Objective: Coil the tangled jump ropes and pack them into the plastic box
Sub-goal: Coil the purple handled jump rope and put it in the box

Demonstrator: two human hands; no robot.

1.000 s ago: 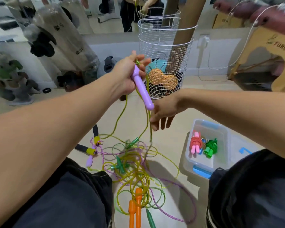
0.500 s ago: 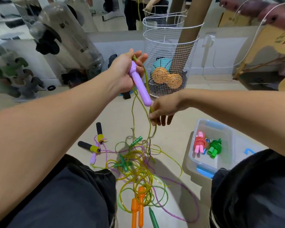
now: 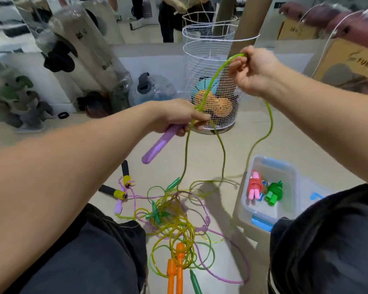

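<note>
My left hand (image 3: 179, 115) grips the top of a purple jump-rope handle (image 3: 157, 145), which points down and to the left. From that hand a yellow-green rope (image 3: 210, 81) arcs up to my right hand (image 3: 253, 68), which pinches it high in front of the wire basket. The rope then drops to a tangle of ropes (image 3: 174, 221) on the floor between my knees, with orange handles (image 3: 175, 268), green handles and black-and-yellow handles (image 3: 119, 187). A clear plastic box (image 3: 285, 166) at the right holds a coiled pink rope (image 3: 255, 187) and a coiled green rope (image 3: 274, 193).
A white wire basket (image 3: 210, 60) with an orange and a blue item stands just behind my hands. Clear bags of dark items lean at the back left. A cardboard piece stands at the far right. The box's lid (image 3: 314, 196) lies beside the box.
My left hand has dropped lower with the purple handle, now tilted down-left. My right hand has risen from below the handle to up and right, drawing the yellow-green rope into an arc.
</note>
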